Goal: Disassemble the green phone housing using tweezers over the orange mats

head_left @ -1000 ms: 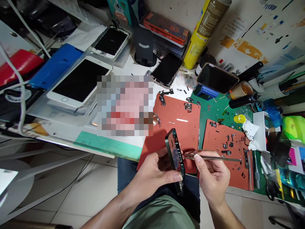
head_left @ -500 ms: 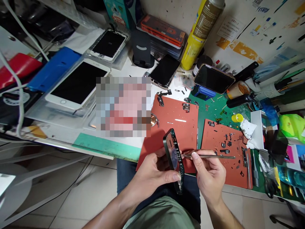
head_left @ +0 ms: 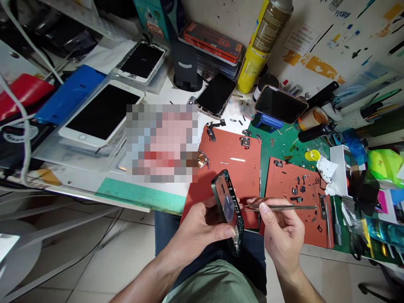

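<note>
A dark phone housing (head_left: pixel 227 210) is held tilted on its long edge above my lap, its inner side with a round pale ring facing right. My left hand (head_left: pixel 206 225) grips it, the thumb across its lower part and the fingers behind. My right hand (head_left: pixel 282 229) pinches thin metal tweezers (head_left: pixel 293 207), which lie level, their tips at the housing's right edge. Whether the tips touch it I cannot tell. Behind the housing lies a red mat (head_left: pixel 230 168) with small metal parts and a copper-coloured coil (head_left: pixel 201 160) at its left edge.
A second red mat (head_left: pixel 293 227) at the right carries several small parts. Farther back stand a phone on a blue stand (head_left: pixel 268 121), a dark phone (head_left: pixel 216 94) and a yellow spray can (head_left: pixel 261 46). A white phone (head_left: pixel 104 111) lies at the left. One area is pixelated.
My right hand and the tweezers have shifted slightly right. The housing has turned a little, showing more of its inner side. The whole view has shifted slightly.
</note>
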